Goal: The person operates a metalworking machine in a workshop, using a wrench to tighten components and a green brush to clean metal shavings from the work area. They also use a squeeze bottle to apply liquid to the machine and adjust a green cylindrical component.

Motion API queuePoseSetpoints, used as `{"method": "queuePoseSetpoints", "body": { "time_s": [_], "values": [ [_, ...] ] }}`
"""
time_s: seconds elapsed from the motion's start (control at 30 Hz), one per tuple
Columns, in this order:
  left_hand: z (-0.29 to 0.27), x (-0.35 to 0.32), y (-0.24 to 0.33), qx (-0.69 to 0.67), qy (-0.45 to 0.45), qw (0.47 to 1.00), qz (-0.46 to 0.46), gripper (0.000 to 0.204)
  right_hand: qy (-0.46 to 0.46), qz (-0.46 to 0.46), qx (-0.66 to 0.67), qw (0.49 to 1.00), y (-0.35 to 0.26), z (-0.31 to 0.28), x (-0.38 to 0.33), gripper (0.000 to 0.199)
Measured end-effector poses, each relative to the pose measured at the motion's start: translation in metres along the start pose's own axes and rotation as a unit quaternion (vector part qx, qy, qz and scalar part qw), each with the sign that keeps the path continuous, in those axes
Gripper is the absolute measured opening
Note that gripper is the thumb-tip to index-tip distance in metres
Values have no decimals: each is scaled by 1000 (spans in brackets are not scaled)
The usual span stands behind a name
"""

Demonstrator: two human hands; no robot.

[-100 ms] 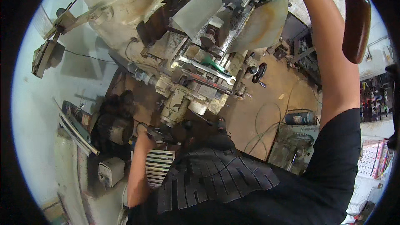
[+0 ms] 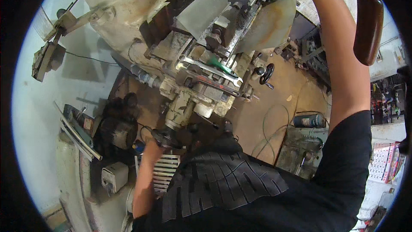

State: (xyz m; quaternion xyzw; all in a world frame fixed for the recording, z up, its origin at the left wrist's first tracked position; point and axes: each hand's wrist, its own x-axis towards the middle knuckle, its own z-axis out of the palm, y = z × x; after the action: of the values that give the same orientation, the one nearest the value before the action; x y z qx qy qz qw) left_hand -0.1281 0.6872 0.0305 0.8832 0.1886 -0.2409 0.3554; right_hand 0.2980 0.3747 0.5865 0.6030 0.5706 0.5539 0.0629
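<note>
I look down on an old milling machine (image 2: 128, 0) with a grimy work table (image 2: 171, 47). My left hand (image 2: 159, 141) is closed around a dark crank handle (image 2: 168, 137) at the front end of the table's feed screw, below the knee. My right arm (image 2: 339, 60) reaches up past the top edge, so that hand is hidden. Two long spanners (image 2: 214, 74) and a green-handled tool (image 2: 221, 65) lie on the table's front. A brown lever knob (image 2: 368, 25) hangs beside my right arm.
Two bent metal sheets (image 2: 206, 4) (image 2: 268, 23) shield the cutter area. A black handwheel (image 2: 267, 74) sticks out on the machine's right. A dark motor (image 2: 116, 129) and grey switch box (image 2: 113, 176) sit at lower left. A blue cylinder (image 2: 310, 121) and loose cable (image 2: 268, 129) lie on the floor.
</note>
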Motion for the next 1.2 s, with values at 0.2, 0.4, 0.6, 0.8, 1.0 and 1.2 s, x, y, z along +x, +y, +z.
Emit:
{"method": "queuePoseSetpoints", "body": {
  "time_s": [0.2, 0.4, 0.6, 0.8, 1.0, 1.2],
  "values": [
    [75, 47, -22, 36, -8, 997, 61, 47, -22, 13, 9, 1000, -1, -4, 4, 13],
    [-9, 59, -52, 34, 81, 996, -3, 43, -10, -8, -9, 1000, 1, -4, 6, 13],
    [79, 37, -13, 19, 0, 996, 83, 59, 26, -12, 6, 1000, -2, -5, 7, 13],
    [-7, 79, -50, 48, 59, 997, 27, 54, -65, 26, -8, 998, -3, -12, 7, 13],
    [41, 11, 8, 38, 15, 990, 135, 59, -25, 10, -8, 1000, -6, -8, 9, 15],
    [70, 99, -44, 80, 92, 991, 61, 49, -21, 4, 5, 1000, -10, -17, 13, 14]
  ]
}}
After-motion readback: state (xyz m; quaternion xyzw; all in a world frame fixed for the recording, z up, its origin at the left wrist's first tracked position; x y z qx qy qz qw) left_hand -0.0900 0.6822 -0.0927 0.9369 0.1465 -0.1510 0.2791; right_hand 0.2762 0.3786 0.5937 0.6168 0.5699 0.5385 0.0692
